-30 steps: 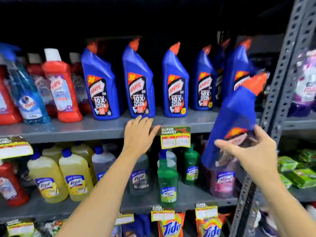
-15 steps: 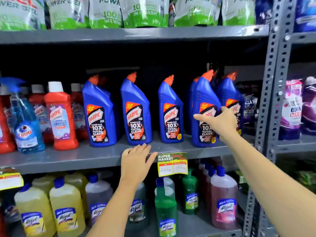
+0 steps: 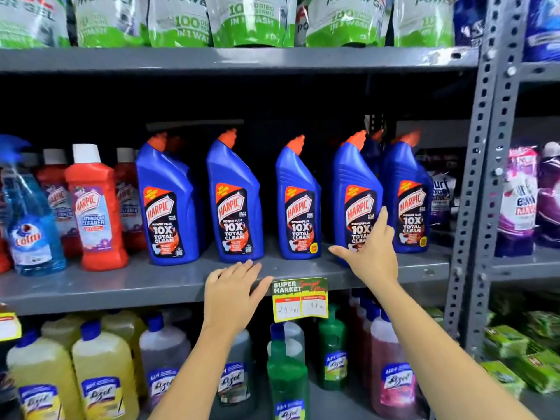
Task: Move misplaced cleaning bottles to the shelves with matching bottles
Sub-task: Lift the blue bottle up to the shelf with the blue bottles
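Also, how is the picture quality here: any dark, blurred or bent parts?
Head view: the back of the middle shelf is almost black; the pouches on top and the spray bottle at left are smeared; the upright leans from wide-angle distortion; the Harpic bottles read clearly.

Only the person's two forearms and hands are visible, and both arms are bare from the lower frame edge to the wrist, with no sleeve or cuff showing. The left hand (image 3: pixel 231 294) wears no glove, ring, watch or bracelet, and its fingers are slender with short, unpainted nails. The right hand (image 3: pixel 374 256) is likewise uncovered and unadorned, its wrist plain and its forearm smooth, with no markings, bands or straps that can be made out anywhere along it.
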### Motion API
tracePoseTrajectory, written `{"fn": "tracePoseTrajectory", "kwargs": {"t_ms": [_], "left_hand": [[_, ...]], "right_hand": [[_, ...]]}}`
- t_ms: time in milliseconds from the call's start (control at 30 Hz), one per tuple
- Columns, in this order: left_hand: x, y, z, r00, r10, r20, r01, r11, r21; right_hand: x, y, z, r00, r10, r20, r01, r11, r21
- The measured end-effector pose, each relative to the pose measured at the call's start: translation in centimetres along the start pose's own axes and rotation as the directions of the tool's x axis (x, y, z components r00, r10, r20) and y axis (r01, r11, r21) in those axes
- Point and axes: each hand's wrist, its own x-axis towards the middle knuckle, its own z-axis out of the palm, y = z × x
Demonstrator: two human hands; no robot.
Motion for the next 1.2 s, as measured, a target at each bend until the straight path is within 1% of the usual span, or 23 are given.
{"fn": "tracePoseTrajectory", "kwargs": {"t_ms": [167,300,400,633,700,800,867,967,1200], "left_hand": [[0.0,0.1,-0.1,1.0,-0.011,0.002,0.011,1.0,0.016],[0.0,0.1,-0.1,1.0,-0.002,0.006,0.002,1.0,0.021],[0.0,0.2,-0.1,1.0,0.005,0.0,-0.005,1.0,0.028],[-0.1,0.3,-0.4,1.0,0.001,0.016,-0.002,1.0,0.023],[-0.1,0.3,-0.4,1.0,0.001,0.018,-0.001,1.0,0.025],[-0.1,0.2,-0.4,1.0,0.003,0.012,-0.003,1.0,0.025],[-0.1,0.2,-0.3,1.0,0.004,0.011,-0.004,1.0,0.026],[0.0,0.2,-0.3,1.0,0.002,0.017,-0.002,1.0,0.025],[0.0,0.3,-0.2,1.0,0.001,0.0,-0.001,1.0,0.013]], "right_hand": [[0.9,0.1,0.5,1.0,0.001,0.003,-0.001,1.0,-0.027],[0.8,0.7,0.3,0.999,0.045,0.02,-0.044,0.999,-0.031],[0.6,0.9,0.6,0.999,0.034,0.023,-0.032,0.998,-0.056],[1.7,0.6,0.5,0.996,0.044,0.074,-0.043,0.999,-0.006],[1.7,0.5,0.5,0.997,0.05,0.062,-0.05,0.999,-0.006],[1.4,0.1,0.6,0.999,0.05,-0.011,-0.051,0.997,-0.051],[1.3,0.0,0.8,0.999,0.046,-0.02,-0.047,0.997,-0.066],[1.7,0.2,0.9,0.999,0.048,0.025,-0.046,0.998,-0.049],[3.2,0.5,-0.1,0.984,0.09,0.155,-0.101,0.993,0.067]]}}
